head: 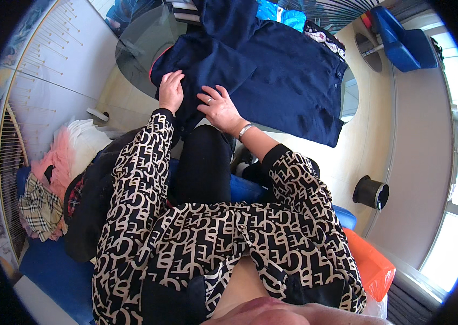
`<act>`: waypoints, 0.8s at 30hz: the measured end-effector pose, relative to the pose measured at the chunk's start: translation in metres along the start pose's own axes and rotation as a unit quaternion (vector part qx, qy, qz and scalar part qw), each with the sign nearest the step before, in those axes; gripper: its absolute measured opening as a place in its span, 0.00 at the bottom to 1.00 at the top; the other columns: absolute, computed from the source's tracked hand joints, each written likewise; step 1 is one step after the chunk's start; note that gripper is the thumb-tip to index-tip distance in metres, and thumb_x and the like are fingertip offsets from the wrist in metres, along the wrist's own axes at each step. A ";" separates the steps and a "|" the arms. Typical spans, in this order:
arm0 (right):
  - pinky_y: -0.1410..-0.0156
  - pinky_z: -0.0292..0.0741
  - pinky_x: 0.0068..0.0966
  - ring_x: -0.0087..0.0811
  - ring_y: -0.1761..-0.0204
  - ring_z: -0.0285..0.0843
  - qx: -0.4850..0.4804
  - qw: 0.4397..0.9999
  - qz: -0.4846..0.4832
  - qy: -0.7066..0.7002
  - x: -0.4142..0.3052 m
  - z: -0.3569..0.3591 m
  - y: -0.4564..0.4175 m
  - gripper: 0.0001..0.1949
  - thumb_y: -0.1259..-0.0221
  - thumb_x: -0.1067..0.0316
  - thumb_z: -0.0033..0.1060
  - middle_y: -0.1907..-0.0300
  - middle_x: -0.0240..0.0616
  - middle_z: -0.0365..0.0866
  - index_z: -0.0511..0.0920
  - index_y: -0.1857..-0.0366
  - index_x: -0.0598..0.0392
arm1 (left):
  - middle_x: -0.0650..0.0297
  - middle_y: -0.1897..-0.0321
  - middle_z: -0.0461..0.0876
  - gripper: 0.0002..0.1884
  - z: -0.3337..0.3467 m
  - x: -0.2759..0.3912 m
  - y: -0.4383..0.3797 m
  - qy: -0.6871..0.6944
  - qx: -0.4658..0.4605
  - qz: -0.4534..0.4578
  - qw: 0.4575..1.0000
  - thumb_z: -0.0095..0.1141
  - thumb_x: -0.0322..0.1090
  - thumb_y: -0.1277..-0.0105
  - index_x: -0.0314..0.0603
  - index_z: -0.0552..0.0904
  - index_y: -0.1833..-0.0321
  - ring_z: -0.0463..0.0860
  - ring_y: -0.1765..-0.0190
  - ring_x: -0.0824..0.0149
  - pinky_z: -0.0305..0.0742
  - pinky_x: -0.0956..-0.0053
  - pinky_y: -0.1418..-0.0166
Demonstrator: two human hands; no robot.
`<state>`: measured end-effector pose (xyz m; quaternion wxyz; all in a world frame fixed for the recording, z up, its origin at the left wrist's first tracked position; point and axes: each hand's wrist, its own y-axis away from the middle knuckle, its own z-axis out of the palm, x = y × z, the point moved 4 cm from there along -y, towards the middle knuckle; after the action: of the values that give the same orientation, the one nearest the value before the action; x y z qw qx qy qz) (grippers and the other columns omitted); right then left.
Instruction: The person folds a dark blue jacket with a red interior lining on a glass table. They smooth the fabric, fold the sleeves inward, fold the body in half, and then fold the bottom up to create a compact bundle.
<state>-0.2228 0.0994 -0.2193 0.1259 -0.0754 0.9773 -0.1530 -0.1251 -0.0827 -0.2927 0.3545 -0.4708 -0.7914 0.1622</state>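
Observation:
A dark navy garment (pixel 281 81) with buttons along its right end lies spread over a glass table (pixel 139 57). My left hand (pixel 171 91) rests on the garment's left part, near an edge with pink trim, its fingers slightly bent. To the right of it, my right hand (pixel 217 106), with a ring and a silver bracelet, is over the garment's near edge with its fingers spread. Neither hand visibly grips the cloth. The near left part of the garment hangs down beside my knees.
Folded clothes (pixel 186 12), a blue plastic package (pixel 281 16) and a patterned cloth (pixel 326 40) lie along the table's far side. Left of me, clothes (pixel 42 203) are piled on a blue seat (pixel 54 268). A blue chair (pixel 401 40), a black bin (pixel 369 193) and an orange bag (pixel 369 264) are at right.

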 end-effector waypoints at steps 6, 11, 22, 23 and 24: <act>0.44 0.80 0.29 0.32 0.51 0.86 0.340 0.787 0.260 -0.445 0.081 -0.052 0.000 0.10 0.41 0.76 0.61 0.54 0.36 0.90 0.85 0.57 0.55 | 0.57 0.44 0.87 0.12 -0.004 0.003 0.000 0.067 0.011 -0.048 0.997 0.61 0.27 0.36 0.36 0.86 0.51 0.80 0.40 0.50 0.76 0.61 0.33; 0.39 0.79 0.37 0.39 0.49 0.83 0.557 0.433 0.355 -0.613 0.195 -0.093 0.072 0.07 0.24 0.66 0.59 0.51 0.41 0.86 0.80 0.52 0.57 | 0.56 0.44 0.87 0.13 -0.005 0.009 -0.003 0.029 0.031 -0.011 0.999 0.65 0.32 0.37 0.35 0.86 0.51 0.80 0.40 0.50 0.76 0.59 0.34; 0.31 0.74 0.46 0.41 0.50 0.74 0.434 0.281 0.519 -0.681 0.242 -0.029 0.184 0.11 0.32 0.61 0.70 0.56 0.38 0.73 0.77 0.55 0.50 | 0.56 0.45 0.86 0.15 -0.006 0.009 -0.007 0.000 0.017 -0.002 1.000 0.66 0.31 0.41 0.37 0.84 0.51 0.80 0.42 0.50 0.77 0.57 0.35; 0.29 0.73 0.46 0.41 0.50 0.74 0.433 0.277 0.536 -0.670 0.244 -0.032 0.182 0.12 0.33 0.60 0.71 0.55 0.38 0.73 0.77 0.54 0.50 | 0.57 0.48 0.86 0.14 -0.005 0.014 -0.012 -0.017 0.007 -0.020 1.000 0.65 0.31 0.43 0.38 0.84 0.53 0.80 0.43 0.50 0.77 0.56 0.39; 0.26 0.70 0.48 0.43 0.42 0.74 0.429 0.286 0.541 -0.664 0.245 -0.036 0.179 0.15 0.33 0.58 0.72 0.47 0.40 0.74 0.78 0.49 0.51 | 0.58 0.49 0.86 0.14 -0.005 0.023 -0.016 -0.046 0.010 -0.009 0.999 0.65 0.30 0.43 0.39 0.84 0.53 0.80 0.44 0.51 0.77 0.56 0.41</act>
<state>-0.4869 0.2327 -0.2978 0.8003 0.4595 0.1710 -0.3452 -0.1388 -0.0714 -0.2709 0.3237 -0.4523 -0.8095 0.1880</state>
